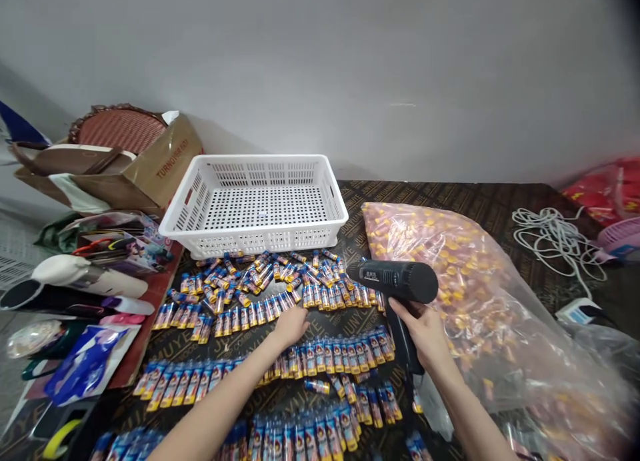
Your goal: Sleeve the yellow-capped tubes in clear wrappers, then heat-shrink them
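My right hand (426,334) is wrapped round the handle of a black hair dryer (393,279), whose barrel points left over the small tubes. My left hand (291,328) reaches to the end of a curved row of small blue-and-yellow tubes (253,314). Its fingers are curled in at the tubes, and whatever they may hold is hidden. Behind this row, more tubes (260,274) lie loosely in a heap. Closer to me, other tubes (345,356) are lined up side by side in a long row, with a further row (300,440) at the bottom edge.
Behind the heap stands a white plastic basket (265,238). A large clear bag (450,248) of yellow-ended pieces lies at right, with a coiled white cable (550,238) beyond it. At left are a cardboard box (165,164), a white bottle (95,278) and a blue packet (83,364).
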`<act>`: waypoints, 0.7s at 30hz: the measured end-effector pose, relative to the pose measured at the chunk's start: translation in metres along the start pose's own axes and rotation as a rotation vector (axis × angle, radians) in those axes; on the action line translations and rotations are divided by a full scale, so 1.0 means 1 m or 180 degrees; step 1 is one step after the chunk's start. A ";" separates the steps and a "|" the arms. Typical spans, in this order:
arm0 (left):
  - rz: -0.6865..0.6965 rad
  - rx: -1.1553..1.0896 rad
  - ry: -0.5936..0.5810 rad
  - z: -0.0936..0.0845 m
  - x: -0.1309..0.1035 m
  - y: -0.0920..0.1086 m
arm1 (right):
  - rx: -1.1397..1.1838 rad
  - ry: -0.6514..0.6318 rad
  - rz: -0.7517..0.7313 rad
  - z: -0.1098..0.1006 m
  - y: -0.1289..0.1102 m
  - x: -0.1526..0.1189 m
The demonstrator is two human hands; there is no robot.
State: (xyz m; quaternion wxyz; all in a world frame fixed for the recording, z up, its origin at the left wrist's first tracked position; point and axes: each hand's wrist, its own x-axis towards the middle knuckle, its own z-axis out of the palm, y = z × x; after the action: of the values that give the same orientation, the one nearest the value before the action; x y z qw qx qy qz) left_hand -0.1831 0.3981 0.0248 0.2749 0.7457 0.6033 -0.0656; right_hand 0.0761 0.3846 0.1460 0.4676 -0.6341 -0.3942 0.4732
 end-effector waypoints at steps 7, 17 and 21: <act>0.0030 0.0077 0.0039 0.008 -0.005 0.020 | 0.0020 0.0222 -0.0255 -0.008 0.007 0.020; 0.0393 0.0197 0.0353 0.017 0.006 0.064 | -0.0320 -0.0387 -0.0295 -0.028 -0.028 0.014; 0.0767 0.0244 0.0653 0.016 0.045 0.076 | -0.0650 -0.0202 -0.0196 -0.072 -0.033 -0.002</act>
State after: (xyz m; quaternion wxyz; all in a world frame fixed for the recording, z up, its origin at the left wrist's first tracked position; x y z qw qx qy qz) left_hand -0.0967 0.4200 0.0175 0.1891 0.8254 0.5315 0.0214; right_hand 0.1431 0.3750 0.1870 0.4021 -0.6508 -0.4742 0.4357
